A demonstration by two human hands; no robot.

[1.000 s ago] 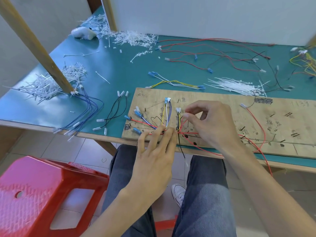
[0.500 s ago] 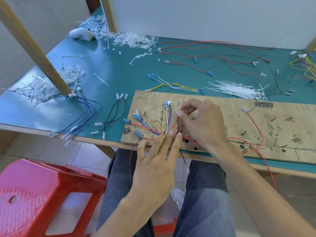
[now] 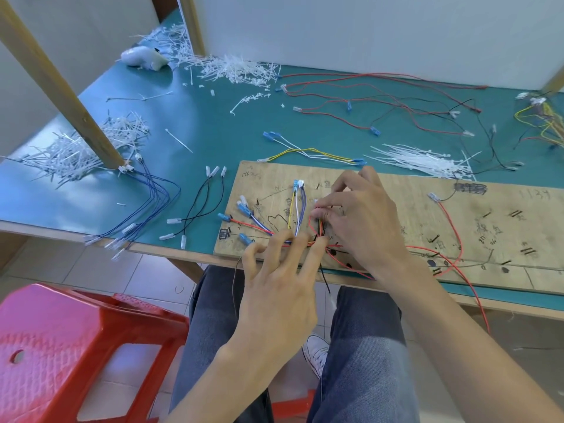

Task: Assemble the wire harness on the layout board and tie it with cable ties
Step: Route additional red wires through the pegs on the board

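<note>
wire harness (image 3: 295, 215) lies on the left end of layout board (image 3: 412, 215), at the near edge of the counter (image 3: 213, 132). left hand (image 3: 274, 288): fingers straight and spread, tips pressing the wire junction onto the board. right hand (image 3: 360, 221): thumb and forefinger pinching the red/yellow/black branch just right of that. loose cable ties (image 3: 421, 160) lie past the board's far edge.

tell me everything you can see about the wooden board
The board is a long, flat, plywood-looking panel lying along the near edge of the green table, bearing black pen marks. Coloured wires fan over its left part, where the left hand presses them down and the right hand pinches some.
</note>
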